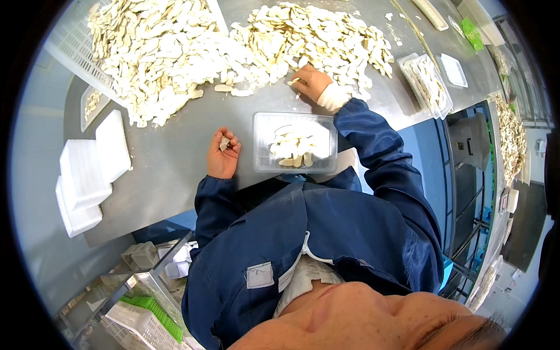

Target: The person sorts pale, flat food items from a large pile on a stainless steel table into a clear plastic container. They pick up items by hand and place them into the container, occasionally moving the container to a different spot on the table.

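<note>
Pale, flat slices, perhaps of mushroom, lie in a large heap point(306, 35) on a metal table point(162, 153). My right hand point(311, 82) is at the near edge of the heap, its fingers closed on a pale slice point(294, 82). Palm up over the table, my left hand point(223, 154) curls its fingers around a small pale piece point(224, 144). Between my hands and closer to my body, a clear plastic tray point(262, 164) holds several slices point(297, 148).
At the upper left, a white perforated crate point(83, 57) lies tipped with slices spilling out. Stacked white trays point(83, 175) stand at the table's left end. On the right are a filled clear tray point(425, 83) and a small white tray point(454, 70).
</note>
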Available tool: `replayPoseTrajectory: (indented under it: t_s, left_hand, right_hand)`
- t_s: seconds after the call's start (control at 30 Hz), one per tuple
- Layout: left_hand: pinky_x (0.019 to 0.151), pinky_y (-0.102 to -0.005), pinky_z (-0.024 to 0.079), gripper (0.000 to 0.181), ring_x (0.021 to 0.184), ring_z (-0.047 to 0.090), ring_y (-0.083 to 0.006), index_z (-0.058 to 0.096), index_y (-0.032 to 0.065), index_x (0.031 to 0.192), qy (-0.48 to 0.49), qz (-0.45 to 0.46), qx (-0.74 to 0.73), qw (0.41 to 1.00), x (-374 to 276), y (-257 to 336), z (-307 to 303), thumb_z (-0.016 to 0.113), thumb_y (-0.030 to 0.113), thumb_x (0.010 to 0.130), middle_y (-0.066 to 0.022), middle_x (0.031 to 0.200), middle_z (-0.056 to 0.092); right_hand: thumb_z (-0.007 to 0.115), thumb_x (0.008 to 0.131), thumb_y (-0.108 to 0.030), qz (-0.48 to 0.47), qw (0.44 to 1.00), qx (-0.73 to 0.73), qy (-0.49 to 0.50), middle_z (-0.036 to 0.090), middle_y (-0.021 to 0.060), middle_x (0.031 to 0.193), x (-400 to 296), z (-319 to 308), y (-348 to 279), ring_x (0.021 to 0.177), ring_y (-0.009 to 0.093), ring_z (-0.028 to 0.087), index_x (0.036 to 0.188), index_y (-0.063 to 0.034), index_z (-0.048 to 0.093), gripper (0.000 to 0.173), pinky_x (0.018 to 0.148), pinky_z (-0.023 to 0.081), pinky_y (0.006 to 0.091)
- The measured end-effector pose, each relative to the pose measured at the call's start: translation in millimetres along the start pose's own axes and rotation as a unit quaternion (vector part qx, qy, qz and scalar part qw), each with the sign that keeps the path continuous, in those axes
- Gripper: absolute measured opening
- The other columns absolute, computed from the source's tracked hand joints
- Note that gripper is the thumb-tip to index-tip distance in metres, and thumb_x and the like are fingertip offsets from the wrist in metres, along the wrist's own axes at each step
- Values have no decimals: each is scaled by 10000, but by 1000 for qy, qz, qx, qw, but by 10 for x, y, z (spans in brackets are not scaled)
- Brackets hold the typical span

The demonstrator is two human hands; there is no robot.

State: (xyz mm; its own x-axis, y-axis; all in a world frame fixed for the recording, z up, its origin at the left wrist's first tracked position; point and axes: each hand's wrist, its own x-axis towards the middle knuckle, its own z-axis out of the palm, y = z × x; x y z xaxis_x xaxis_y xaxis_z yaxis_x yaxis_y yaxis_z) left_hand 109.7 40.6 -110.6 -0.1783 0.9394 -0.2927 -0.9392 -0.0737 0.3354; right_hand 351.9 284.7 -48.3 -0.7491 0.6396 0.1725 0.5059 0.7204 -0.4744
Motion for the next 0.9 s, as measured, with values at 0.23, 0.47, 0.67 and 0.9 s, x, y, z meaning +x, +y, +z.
replayPoseTrajectory:
  t_s: [0.23,0.47,0.67,0.9]
  left_hand:
    - [666,-304,444,180,780,510,-183,571,45,1083,-2,-1,-3,1000,-6,-14,16,488,168,980,-64,885,557]
    - [663,-303,438,185,782,509,-185,575,41,1085,1,-4,8,1000,-4,-17,29,489,165,978,-63,886,557]
    - [663,-303,438,182,779,505,-186,578,37,1078,4,5,11,1000,-11,4,31,485,159,979,-65,884,552]
    - [667,-305,443,181,781,504,-187,572,36,1081,5,2,15,1000,-1,3,39,487,161,981,-69,885,548]
  right_hand:
    - [572,917,-259,46,998,49,-11,625,157,976,-467,-499,-267,872,333,622,1013,-53,675,250,782,499,381]
    - [525,955,-256,83,996,-29,19,623,152,906,-823,-635,-256,829,346,630,1029,-55,644,245,723,508,413]
    - [567,921,-327,-4,996,30,-89,655,129,933,-742,-593,-658,849,331,648,1027,-86,666,282,736,523,399]
    - [647,818,-352,141,979,-142,28,620,134,1026,-202,-247,163,915,324,641,1071,-79,645,373,791,530,399]
